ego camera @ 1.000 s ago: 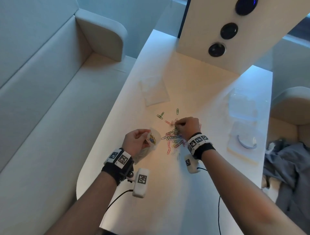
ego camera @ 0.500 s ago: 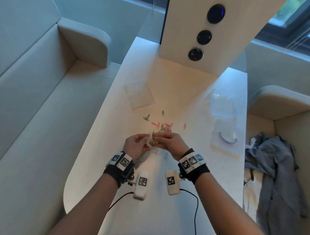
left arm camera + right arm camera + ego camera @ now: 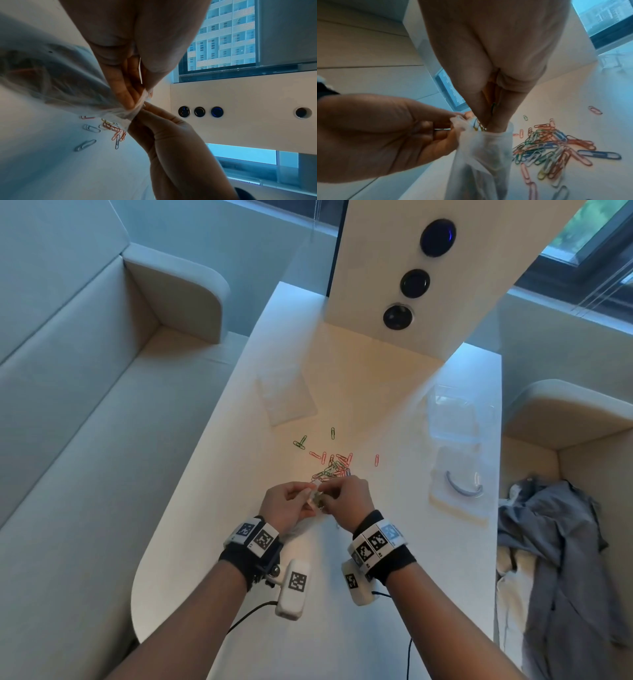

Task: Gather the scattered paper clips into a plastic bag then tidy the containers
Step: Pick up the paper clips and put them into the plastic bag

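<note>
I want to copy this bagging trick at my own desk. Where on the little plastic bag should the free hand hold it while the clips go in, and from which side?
Pinch the plastic bag at one edge of its mouth, from the side, as the left hand does. That leaves the limp mouth open upward for the right hand to push paper clips in from above.

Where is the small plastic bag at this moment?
In the head view, the plastic bag is near the table's centre, held between left hand and right hand, just before the clip pile.
</note>
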The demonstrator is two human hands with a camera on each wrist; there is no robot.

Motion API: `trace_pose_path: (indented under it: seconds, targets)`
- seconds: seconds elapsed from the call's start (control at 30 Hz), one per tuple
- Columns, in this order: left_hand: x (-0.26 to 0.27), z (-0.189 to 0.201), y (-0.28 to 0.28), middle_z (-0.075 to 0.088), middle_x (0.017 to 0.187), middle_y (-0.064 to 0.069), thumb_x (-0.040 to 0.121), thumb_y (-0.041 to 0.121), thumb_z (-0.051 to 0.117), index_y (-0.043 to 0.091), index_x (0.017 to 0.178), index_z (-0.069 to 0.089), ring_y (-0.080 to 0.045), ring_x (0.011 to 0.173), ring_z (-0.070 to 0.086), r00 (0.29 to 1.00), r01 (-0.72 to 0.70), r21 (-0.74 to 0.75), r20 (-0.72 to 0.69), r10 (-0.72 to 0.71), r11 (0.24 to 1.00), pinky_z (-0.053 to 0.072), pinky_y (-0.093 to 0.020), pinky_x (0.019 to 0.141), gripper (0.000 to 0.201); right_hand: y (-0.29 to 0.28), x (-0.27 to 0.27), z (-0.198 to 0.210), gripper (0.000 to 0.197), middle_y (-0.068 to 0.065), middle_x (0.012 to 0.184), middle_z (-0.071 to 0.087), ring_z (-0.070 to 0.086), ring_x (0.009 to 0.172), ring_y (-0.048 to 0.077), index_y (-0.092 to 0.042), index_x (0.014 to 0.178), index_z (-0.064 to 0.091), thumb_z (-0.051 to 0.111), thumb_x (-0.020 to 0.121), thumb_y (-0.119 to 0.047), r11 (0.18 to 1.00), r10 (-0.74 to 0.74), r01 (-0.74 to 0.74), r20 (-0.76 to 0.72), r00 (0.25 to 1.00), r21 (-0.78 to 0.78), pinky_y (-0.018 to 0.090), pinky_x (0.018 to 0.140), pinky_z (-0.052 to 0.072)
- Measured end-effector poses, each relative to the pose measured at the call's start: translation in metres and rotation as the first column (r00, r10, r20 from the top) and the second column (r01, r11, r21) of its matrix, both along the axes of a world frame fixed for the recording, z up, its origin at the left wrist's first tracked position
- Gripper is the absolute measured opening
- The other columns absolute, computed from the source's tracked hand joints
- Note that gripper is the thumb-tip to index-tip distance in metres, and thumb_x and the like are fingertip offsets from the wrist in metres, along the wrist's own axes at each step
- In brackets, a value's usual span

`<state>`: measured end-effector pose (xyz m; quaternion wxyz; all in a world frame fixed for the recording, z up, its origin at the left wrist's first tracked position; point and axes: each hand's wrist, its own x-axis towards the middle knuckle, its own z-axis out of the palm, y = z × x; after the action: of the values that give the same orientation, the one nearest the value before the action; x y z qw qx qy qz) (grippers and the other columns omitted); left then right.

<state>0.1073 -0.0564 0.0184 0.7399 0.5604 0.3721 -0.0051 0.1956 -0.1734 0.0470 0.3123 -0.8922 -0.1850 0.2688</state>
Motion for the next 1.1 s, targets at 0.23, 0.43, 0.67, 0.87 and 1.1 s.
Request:
trace_pose_path:
  seconds: [0.23,0.43,0.67,0.87,1.1]
  targets:
    - [-0.002,-0.002,0.005,0.075,0.086,-0.008,0.092,0.011,0.061,0.013,0.096,0.075,-0.022,0.079,0.072,0.999,0.035,0.051,-0.001,-0.035,0.998,0.058,-0.048,0.087,0.014,0.011,-0.001,0.019,0.026,0.009,0.106,0.07,0.064,0.098,0.024,-0.01,0.105,0.073,0.055,0.087,-0.002,0.949,0.23,-0.223,0.004,0.973,-0.223,0.032,0.087,0.052]
    - [-0.005,-0.001,0.021,0.077,0.09,0.0,0.09,0.018,0.064,0.029,0.088,0.078,-0.022,0.091,0.073,0.994,0.111,0.114,-0.005,-0.111,0.987,0.056,-0.047,0.091,0.018,0.02,0.01,0.037,0.014,-0.005,0.084,0.075,0.067,0.08,0.013,-0.022,0.083,0.079,0.072,0.079,-0.01,0.912,0.376,-0.378,-0.04,0.926,-0.157,0.03,0.084,0.055]
    - [-0.008,0.008,0.047,0.075,0.099,-0.009,0.092,0.011,0.063,0.014,0.097,0.075,-0.022,0.092,0.073,1.0,0.005,0.002,0.017,-0.005,1.0,0.059,-0.046,0.083,0.014,0.004,0.081,0.006,0.022,0.0,0.103,0.074,0.068,0.094,0.017,-0.022,0.101,0.075,0.062,0.085,-0.013,0.989,-0.144,0.147,0.146,0.979,-0.007,0.026,0.087,0.051]
    - [-0.01,0.008,0.078,0.074,0.102,-0.011,0.091,0.011,0.063,0.011,0.101,0.074,-0.023,0.093,0.073,0.994,-0.111,-0.027,0.002,0.111,0.993,0.059,-0.042,0.082,0.014,0.017,0.093,-0.084,0.072,0.023,0.159,0.007,0.009,0.146,0.042,-0.011,0.152,0.019,0.035,0.097,-0.054,0.891,-0.26,0.274,0.088,0.962,-0.362,0.059,0.116,0.017]
    - [-0.014,0.005,0.094,0.074,0.102,-0.011,0.091,0.01,0.063,0.013,0.097,0.074,-0.023,0.096,0.072,0.982,-0.187,-0.047,-0.009,0.187,0.981,0.06,-0.036,0.079,0.013,0.073,0.088,-0.097,0.063,0.018,0.162,-0.001,-0.002,0.148,0.041,-0.018,0.153,0.015,0.024,0.1,-0.051,0.918,0.186,-0.109,0.17,0.968,-0.381,0.053,0.12,0.006]
